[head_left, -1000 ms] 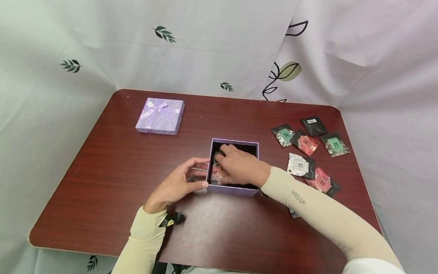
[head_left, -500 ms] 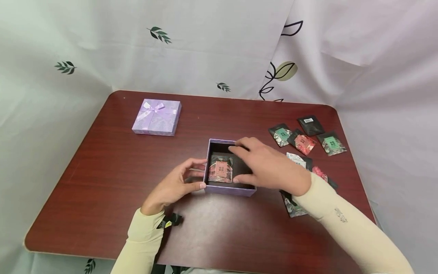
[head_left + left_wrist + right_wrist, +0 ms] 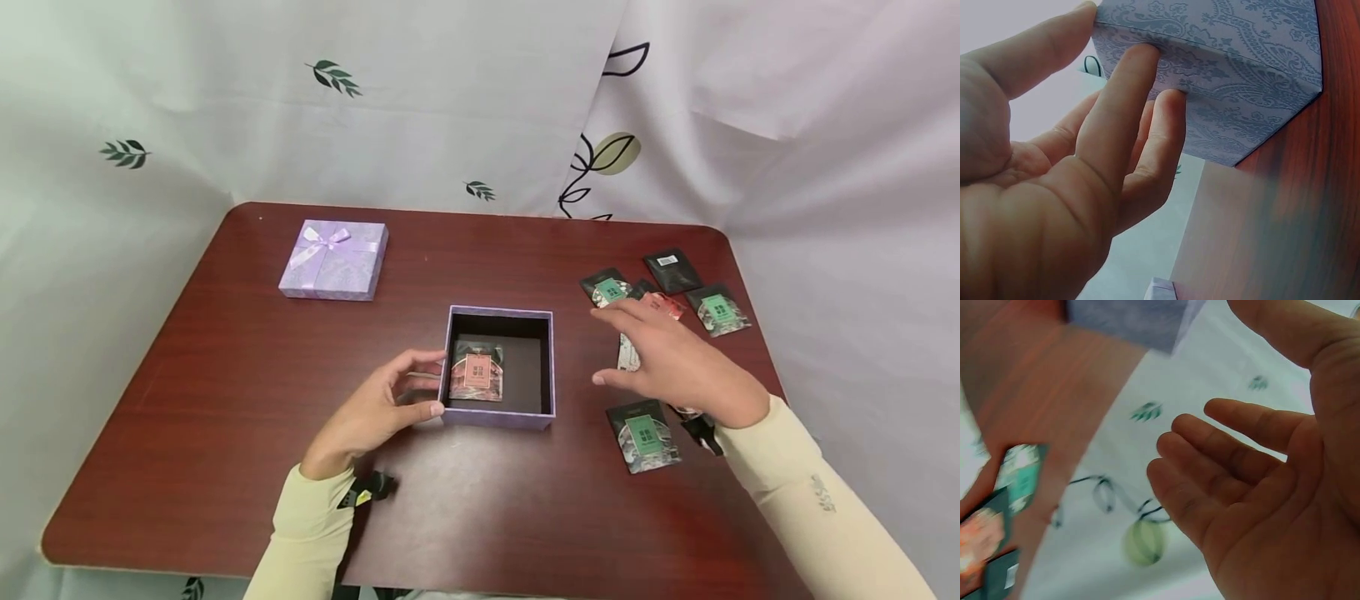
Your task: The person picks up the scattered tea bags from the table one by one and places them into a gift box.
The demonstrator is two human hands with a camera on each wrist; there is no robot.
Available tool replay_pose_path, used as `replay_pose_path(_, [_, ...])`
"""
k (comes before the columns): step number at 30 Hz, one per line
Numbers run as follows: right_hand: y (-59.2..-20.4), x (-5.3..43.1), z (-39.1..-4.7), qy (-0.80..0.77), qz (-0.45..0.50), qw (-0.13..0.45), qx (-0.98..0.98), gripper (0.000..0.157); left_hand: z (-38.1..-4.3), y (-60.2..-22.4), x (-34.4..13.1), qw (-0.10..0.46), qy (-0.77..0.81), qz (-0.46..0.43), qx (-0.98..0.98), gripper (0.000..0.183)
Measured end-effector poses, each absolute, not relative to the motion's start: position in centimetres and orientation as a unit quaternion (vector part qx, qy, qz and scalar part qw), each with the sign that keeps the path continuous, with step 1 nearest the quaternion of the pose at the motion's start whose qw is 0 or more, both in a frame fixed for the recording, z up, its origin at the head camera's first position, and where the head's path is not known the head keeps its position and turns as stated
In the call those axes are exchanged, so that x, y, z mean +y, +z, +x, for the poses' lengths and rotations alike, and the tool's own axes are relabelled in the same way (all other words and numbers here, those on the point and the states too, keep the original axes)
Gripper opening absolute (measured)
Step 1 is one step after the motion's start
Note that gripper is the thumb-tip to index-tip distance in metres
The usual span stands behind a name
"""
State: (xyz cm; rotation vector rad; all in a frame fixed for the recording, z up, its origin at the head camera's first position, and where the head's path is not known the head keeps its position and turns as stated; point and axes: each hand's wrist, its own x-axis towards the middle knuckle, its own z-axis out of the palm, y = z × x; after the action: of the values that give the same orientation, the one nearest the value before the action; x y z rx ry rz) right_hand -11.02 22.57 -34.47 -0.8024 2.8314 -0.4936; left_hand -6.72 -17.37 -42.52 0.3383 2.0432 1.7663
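Observation:
A purple patterned box (image 3: 498,419) stands open-topped at mid-table, a black sachet with a pink label (image 3: 477,371) lying flat in its left part. At the box's left side is my left hand (image 3: 378,408), fingertips against the wall and thumb by the front corner; the left wrist view shows relaxed fingers (image 3: 1107,125) along the patterned side. My right hand (image 3: 667,362) hovers over the sachets on the right, fingers extended and holding nothing. Beneath it, a white-labelled sachet (image 3: 628,353) is mostly covered. A green-labelled sachet (image 3: 643,435) lies just nearer to me.
The lilac lid (image 3: 333,260) with a ribbon bow lies at the back left. Further sachets lie at the back right: a plain black one (image 3: 672,271), a red-labelled one (image 3: 666,305) and green-labelled ones (image 3: 718,310). A patterned white cloth (image 3: 420,100) hangs behind the table.
My right hand has come out of the box and moved right, over the sachets, leaving the pink-labelled sachet in view inside. My left hand stays at the box's left side.

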Motion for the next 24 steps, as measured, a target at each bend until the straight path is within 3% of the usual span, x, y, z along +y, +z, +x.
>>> replay_pose_path(15, [-41.2,29.1,-13.4,-0.137,-0.193,0.153,0.959,0.089,-6.4,-42.7,-17.2,0.209,0.647,0.118,0.724,0.071])
replay_pose_path(24, [-42.2,29.9,-13.7,-0.106,-0.186,0.163,0.963,0.093,-6.6,-42.6,-17.2,0.208,0.646,0.122,0.724,0.071])
